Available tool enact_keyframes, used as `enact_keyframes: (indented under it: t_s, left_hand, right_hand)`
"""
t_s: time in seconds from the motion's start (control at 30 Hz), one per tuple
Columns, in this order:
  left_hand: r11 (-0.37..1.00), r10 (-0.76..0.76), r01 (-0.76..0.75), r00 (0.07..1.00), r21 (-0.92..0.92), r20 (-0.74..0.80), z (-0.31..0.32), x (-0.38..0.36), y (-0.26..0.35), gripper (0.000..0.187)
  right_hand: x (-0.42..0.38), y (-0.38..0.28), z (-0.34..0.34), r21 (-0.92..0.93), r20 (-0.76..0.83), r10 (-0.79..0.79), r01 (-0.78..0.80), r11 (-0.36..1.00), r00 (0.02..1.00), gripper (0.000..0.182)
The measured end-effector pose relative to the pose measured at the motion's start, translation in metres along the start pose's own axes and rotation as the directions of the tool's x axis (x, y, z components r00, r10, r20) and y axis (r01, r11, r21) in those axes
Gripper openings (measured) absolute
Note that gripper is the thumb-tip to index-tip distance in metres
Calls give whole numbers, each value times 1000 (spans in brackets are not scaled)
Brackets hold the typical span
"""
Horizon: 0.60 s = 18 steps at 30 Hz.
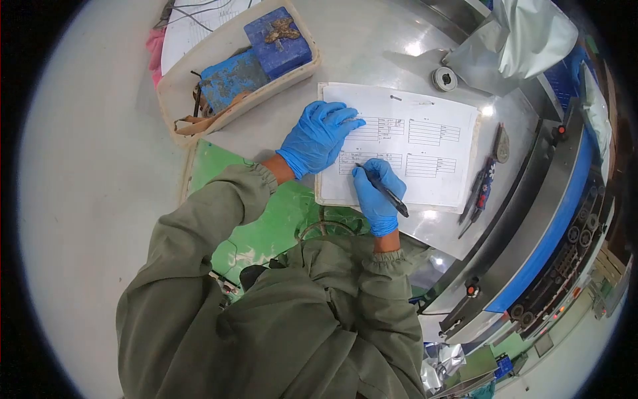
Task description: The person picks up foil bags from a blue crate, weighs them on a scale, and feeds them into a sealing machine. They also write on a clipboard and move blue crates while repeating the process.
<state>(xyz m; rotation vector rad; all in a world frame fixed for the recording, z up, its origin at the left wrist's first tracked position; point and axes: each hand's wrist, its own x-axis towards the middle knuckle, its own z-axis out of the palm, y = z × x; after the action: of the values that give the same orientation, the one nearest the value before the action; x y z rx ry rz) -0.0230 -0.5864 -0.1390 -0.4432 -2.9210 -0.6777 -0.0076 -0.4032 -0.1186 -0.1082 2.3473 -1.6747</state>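
A printed form (432,186) with several small tables lies on a board on the metal worktop. My right hand (379,193), in a blue glove, grips a black pen (391,194). The pen's tip meets the lower left table of the form, where some handwriting shows. Gloved in blue too, my left hand (319,136) rests flat over the sheet's left edge. Its fingers are stretched out, and they point at the upper left table.
A cream bin (240,106) holding blue blocks stands at the upper left. To the right lie a patterned-handle tool (488,183) and a metal roll (444,79). Silver foil bags (538,33) sit at the upper right, above a machine with a blue edge (541,246).
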Motion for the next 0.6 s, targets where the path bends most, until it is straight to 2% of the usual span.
enact_keyframes:
  t_s: [0.23, 0.43, 0.5, 0.6]
  left_hand:
    - [1000, 6, -6, 1000, 19, -3, 1, 0, -1, 41]
    - [1000, -7, 7, 1000, -18, 12, 1, 0, 0, 40]
    - [1000, 1, -1, 1000, 3, 9, 0, 0, 0, 41]
    - [1000, -9, 9, 1000, -10, 16, 0, 0, 0, 41]
  right_hand:
    - [-1, 7, -1, -41, -24, -12, 11, 999, 1000, 10]
    - [0, 4, 1, 42, -55, -16, 18, 999, 998, 11]
    - [0, 5, 0, -44, -21, -6, 5, 999, 1000, 12]
    - [0, 4, -1, -39, -24, 0, 0, 999, 1000, 12]
